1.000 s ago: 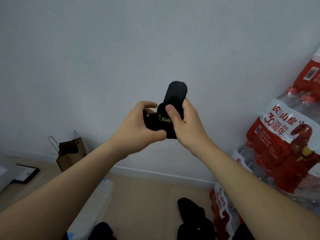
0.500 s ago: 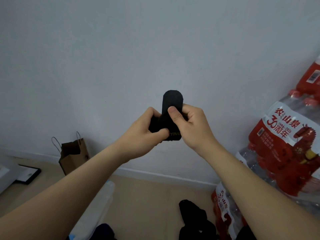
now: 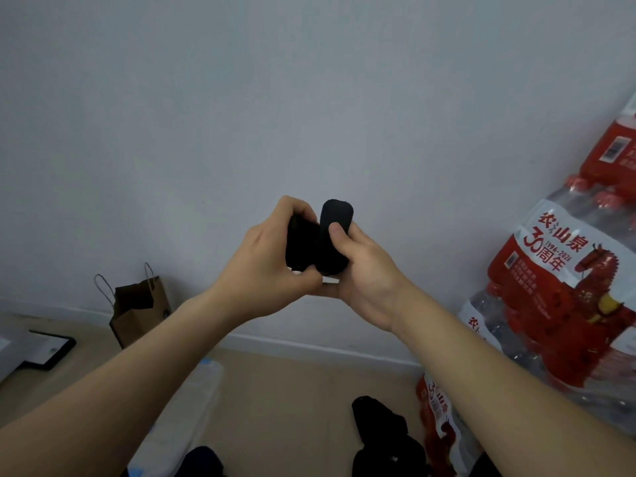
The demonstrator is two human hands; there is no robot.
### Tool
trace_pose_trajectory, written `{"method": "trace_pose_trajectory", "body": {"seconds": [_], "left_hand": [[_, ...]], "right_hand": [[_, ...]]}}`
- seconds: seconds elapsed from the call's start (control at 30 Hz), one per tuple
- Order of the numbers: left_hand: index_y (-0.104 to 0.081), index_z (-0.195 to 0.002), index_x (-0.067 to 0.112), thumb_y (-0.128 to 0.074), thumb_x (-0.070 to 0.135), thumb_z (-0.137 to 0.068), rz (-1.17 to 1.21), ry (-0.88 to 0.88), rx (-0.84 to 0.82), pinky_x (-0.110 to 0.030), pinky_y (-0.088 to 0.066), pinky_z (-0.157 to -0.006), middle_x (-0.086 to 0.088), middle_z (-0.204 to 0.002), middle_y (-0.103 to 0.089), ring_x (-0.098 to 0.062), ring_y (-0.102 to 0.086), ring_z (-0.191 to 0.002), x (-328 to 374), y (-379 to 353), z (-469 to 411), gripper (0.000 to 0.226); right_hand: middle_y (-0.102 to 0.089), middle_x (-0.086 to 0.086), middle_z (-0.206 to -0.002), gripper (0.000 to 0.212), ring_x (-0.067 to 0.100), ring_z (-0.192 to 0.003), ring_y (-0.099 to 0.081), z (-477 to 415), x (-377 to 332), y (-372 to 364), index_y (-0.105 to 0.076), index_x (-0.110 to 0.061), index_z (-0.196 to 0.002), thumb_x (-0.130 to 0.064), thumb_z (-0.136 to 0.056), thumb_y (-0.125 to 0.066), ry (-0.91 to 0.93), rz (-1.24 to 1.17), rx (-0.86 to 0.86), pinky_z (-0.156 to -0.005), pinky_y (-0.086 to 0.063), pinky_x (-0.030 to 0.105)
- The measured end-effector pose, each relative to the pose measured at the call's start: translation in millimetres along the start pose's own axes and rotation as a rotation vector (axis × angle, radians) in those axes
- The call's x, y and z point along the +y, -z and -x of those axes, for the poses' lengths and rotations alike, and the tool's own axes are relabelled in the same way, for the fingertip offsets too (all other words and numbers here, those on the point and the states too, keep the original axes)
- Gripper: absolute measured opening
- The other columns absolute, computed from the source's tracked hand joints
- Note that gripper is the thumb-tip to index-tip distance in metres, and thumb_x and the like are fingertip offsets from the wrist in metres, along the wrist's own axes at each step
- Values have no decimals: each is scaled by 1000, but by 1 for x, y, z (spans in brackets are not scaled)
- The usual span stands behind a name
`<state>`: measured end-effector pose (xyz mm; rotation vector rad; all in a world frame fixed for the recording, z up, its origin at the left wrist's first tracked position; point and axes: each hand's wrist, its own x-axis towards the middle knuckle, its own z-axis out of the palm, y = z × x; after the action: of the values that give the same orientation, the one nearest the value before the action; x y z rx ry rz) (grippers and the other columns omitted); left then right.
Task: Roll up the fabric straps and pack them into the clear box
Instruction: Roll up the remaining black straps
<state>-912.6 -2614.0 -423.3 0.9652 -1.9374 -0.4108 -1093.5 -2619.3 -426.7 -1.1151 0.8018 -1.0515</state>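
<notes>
Presently the left hand [image 3: 272, 266] and right hand [image 3: 364, 270] are gripping one black strap [image 3: 334, 235], judged part-rolled, tail standing free, while further dark fabric [image 3: 382, 428] is lying unpacked on the floor [image 3: 292, 407].

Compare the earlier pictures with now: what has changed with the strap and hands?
The black strap has been rolled further: its free end sticks up less and its lettering has turned out of sight. The left hand and right hand still grip it; the paper bag stays put.

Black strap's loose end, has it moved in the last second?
Yes. The strap's loose end has sunk lower and slightly left, measured against the paper bag, which holds its place in the view.
</notes>
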Motion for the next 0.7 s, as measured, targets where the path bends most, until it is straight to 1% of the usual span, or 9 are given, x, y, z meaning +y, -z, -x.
{"method": "trace_pose_trajectory", "body": {"seconds": [0.07,0.13,0.23,0.3,0.37,0.43,0.57,0.63,0.7], "left_hand": [[-45,-126,19,-76,3,-77,-1,-37,6,-25,-51,-69,10,-102,-64,-16,-63,-84,-1,0,1,60],[-39,-140,19,-77,7,-78,-13,6,-4,-21,-52,-79,10,-119,-64,-14,-65,-98,-1,-3,3,74],[-30,-158,28,-78,26,-72,114,293,34,-26,-57,-91,9,-134,-58,-9,-66,-112,7,-10,5,98],[-46,-149,24,-85,31,-73,320,455,25,-37,-65,-88,6,-126,-67,-10,-74,-106,8,-12,3,86],[-59,-132,20,-92,27,-82,466,503,-48,-45,-68,-75,-3,-118,-72,-16,-79,-100,9,-11,3,61],[-59,-126,19,-90,21,-88,492,511,-83,-43,-68,-70,-7,-117,-70,-17,-80,-98,10,-10,5,50],[-57,-128,16,-87,11,-89,496,516,-99,-39,-68,-77,-9,-120,-72,-19,-80,-100,10,-6,1,50],[-57,-129,15,-87,12,-90,489,502,-139,-39,-68,-79,-3,-111,-77,-17,-79,-100,9,-3,-1,49],[-57,-126,15,-87,13,-90,468,486,-182,-37,-68,-77,7,-100,-78,-13,-79,-97,7,2,-1,47]], "right_hand": [[-77,12,-129,29,32,-119,-75,1,-8,10,-67,-16,-137,-27,-114,-51,1,-17,-31,-92,-63,51],[-77,15,-128,26,34,-118,-75,3,-11,17,-71,-11,-132,-20,-110,-60,51,22,-9,-91,-64,49],[-80,13,-122,25,33,-110,-78,4,-9,17,-76,-7,-125,-14,-101,-72,169,148,81,-85,-66,45],[-80,15,-119,24,31,-105,-80,4,-8,14,-78,-4,-120,-12,-97,-79,211,216,130,-81,-67,42],[-80,15,-117,22,30,-100,-81,6,-8,13,-80,-4,-116,-12,-96,-81,225,245,166,-77,-67,39],[-81,12,-113,20,29,-97,-81,10,-10,13,-80,-5,-115,-15,-98,-79,252,288,176,-76,-67,40],[-75,0,-122,14,24,-97,-80,10,-3,9,-83,-14,-114,-17,-103,-74,406,483,219,-76,-69,47],[-72,-2,-133,20,17,-108,-76,11,4,6,-83,-20,-120,-17,-105,-71,537,685,248,-85,-67,45],[-68,0,-141,29,10,-123,-68,12,10,6,-78,-27,-131,-16,-106,-69,669,928,238,-102,-59,34]]}}
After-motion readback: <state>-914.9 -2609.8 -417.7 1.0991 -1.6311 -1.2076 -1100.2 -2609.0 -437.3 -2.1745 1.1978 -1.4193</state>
